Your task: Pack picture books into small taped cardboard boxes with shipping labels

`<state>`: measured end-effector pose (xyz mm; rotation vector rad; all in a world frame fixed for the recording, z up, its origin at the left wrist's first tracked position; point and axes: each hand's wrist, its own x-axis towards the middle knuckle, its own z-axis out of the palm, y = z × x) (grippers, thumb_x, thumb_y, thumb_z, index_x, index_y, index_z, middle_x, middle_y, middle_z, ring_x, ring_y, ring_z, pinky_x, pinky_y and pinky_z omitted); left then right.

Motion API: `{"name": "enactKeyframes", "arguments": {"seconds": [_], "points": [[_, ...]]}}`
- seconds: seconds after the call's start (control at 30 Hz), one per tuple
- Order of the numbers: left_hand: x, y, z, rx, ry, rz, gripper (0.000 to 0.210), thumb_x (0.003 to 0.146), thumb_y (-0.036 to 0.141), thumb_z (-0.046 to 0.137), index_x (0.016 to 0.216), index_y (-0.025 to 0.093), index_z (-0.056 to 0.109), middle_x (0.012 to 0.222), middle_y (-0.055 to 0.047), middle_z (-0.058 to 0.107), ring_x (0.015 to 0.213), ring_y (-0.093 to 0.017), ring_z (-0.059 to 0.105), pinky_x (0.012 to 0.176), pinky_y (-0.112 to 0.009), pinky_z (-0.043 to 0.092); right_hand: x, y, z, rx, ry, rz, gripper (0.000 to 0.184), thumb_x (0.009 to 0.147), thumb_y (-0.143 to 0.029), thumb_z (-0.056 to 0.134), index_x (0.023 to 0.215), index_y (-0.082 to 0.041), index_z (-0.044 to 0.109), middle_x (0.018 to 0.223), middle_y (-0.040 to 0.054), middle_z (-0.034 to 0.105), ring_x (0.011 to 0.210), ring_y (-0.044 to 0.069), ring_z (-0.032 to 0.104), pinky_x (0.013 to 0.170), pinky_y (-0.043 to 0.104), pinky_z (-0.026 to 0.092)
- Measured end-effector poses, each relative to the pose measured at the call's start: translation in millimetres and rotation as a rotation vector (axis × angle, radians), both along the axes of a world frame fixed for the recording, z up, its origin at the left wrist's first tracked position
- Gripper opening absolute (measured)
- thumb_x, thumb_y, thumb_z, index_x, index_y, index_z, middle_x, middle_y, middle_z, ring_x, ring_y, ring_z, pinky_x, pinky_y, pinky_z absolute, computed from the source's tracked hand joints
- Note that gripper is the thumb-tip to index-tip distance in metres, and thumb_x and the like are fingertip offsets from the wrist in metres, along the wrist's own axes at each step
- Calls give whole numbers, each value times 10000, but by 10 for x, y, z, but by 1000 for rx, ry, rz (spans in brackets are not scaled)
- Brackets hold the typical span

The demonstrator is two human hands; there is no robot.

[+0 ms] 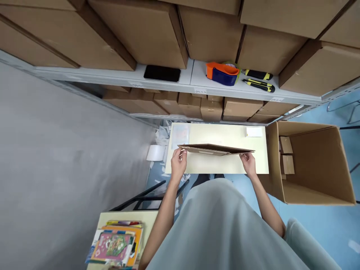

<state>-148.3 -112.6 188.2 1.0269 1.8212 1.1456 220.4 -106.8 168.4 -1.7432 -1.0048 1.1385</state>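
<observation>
A flattened brown cardboard box point(209, 149) stretches between my two hands above a pale table point(213, 165). My left hand point(179, 162) pinches its left end, fingers closed on the edge. At the opposite end, my right hand point(248, 163) grips the lower right corner. The cardboard is seen nearly edge-on, its layers slightly parted along the top, and a whitish label shows on its near side. Behind it on the table lie a clear plastic-like sheet point(180, 134) at left and a small white box point(254, 132) at right.
A large open carton point(315, 180) with small boxes stands to the right. The shelf point(185, 77) ahead holds cartons, a black phone point(162, 73), tape-like rolls point(222, 74) and utility knives point(258, 80). Books point(114, 245) lie at lower left. A grey wall point(70, 161) bounds the left.
</observation>
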Motion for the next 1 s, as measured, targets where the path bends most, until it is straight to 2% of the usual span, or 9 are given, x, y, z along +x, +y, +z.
{"name": "enactKeyframes", "arguments": {"seconds": [0.13, 0.27, 0.43, 0.57, 0.63, 0.73, 0.83, 0.9, 1.0], "points": [[-73, 105, -46, -13, -62, -145, 471, 933, 591, 662, 1181, 198, 735, 1341, -164, 704, 1228, -279, 704, 1059, -413, 587, -95, -125, -105, -10, -72, -64, 493, 808, -586, 717, 1099, -189, 692, 1202, 195, 802, 1202, 350, 746, 1122, 568, 556], [-172, 105, -125, -40, -115, -239, 449, 927, 594, 668, 1138, 206, 750, 1406, -179, 710, 1306, -312, 676, 1088, -450, 577, -201, -197, -131, 1, -109, -86, 703, 812, -672, 673, 1292, -157, 699, 1376, 215, 740, 1334, 347, 675, 1193, 561, 504], [-367, 62, -205, -115, -99, -339, 490, 994, 591, 579, 1258, 217, 755, 1344, -133, 759, 1332, -295, 670, 1138, -450, 551, -319, -336, 22, 5, -114, -26, 830, 906, -751, 621, 1517, -190, 613, 1522, 181, 670, 1435, 331, 614, 1233, 549, 479], [-471, 132, 4, -73, -88, -321, 589, 1085, 568, 383, 1414, 207, 711, 1487, -138, 698, 1413, -275, 632, 1150, -432, 548, -415, -490, 340, -43, -68, -91, 780, 1017, -776, 511, 1593, -253, 570, 1662, 138, 558, 1471, 332, 604, 1193, 517, 542], [-456, 228, 191, 11, -19, -354, 575, 1082, 584, 422, 1384, 201, 727, 1460, -142, 710, 1385, -286, 649, 1137, -443, 555, -467, -516, 509, -91, -53, -150, 804, 1027, -814, 461, 1589, -251, 581, 1692, 143, 522, 1438, 348, 640, 1114, 492, 611], [-342, 411, 455, 105, 196, -461, 460, 1006, 569, 635, 1279, 225, 770, 1315, -117, 766, 1272, -299, 698, 1121, -450, 554, -522, -428, 712, -160, -80, -164, 838, 1003, -856, 456, 1453, -188, 687, 1579, 187, 630, 1281, 358, 743, 944, 438, 686], [-184, 571, 597, 110, 399, -544, 357, 968, 471, 709, 1226, 238, 787, 1235, -103, 786, 1196, -317, 714, 1100, -456, 547, -534, -220, 843, -268, -201, -83, 727, 979, -837, 527, 1057, -171, 808, 1233, 187, 812, 1042, 332, 818, 827, 393, 675], [-95, 635, 624, 78, 485, -589, 291, 961, 397, 705, 1181, 233, 802, 1200, -105, 795, 1154, -325, 720, 1054, -446, 555, -529, -75, 897, -329, -330, 5, 613, 966, -770, 601, 795, -206, 768, 978, 149, 843, 916, 308, 820, 801, 369, 635], [-11, 673, 635, 5, 562, -606, 197, 960, 332, 682, 1067, 241, 820, 1100, -95, 805, 1040, -306, 739, 948, -406, 562, -513, 60, 952, -368, -467, 89, 482, 965, -588, 640, 624, -248, 658, 772, 88, 805, 807, 269, 784, 750, 330, 558]]}}
